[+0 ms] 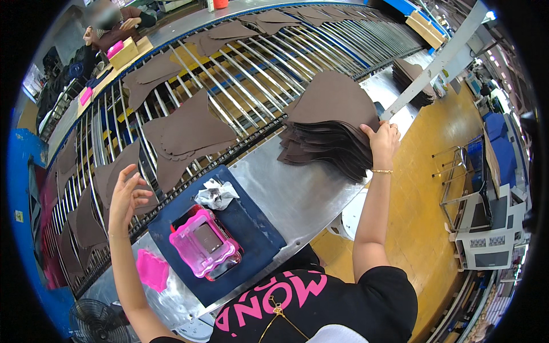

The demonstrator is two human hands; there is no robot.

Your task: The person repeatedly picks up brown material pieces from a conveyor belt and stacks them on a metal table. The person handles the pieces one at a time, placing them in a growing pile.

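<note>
My left hand [129, 193] is raised over the near edge of the roller conveyor, its fingers spread and nothing in them. Brown flat cut pieces [116, 171], like leather or fabric, lie on the rollers beside it. At the right, my right hand [382, 139] has its thumb on the edge of a thick stack of brown cut pieces [329, 106]. Its fingers curl at the stack's far right corner and are partly hidden. The stack sits on the metal table [269, 186], its sheets fanned unevenly at the near side.
A dark blue mat [251, 251] carries a pink open-topped box [197, 243] and a crumpled white wad [217, 194]. A pink lid-like piece [152, 270] lies left of it. Another brown stack [413, 83] stands beyond a slanted white post [434, 63]. Across the conveyor sits a person [111, 31].
</note>
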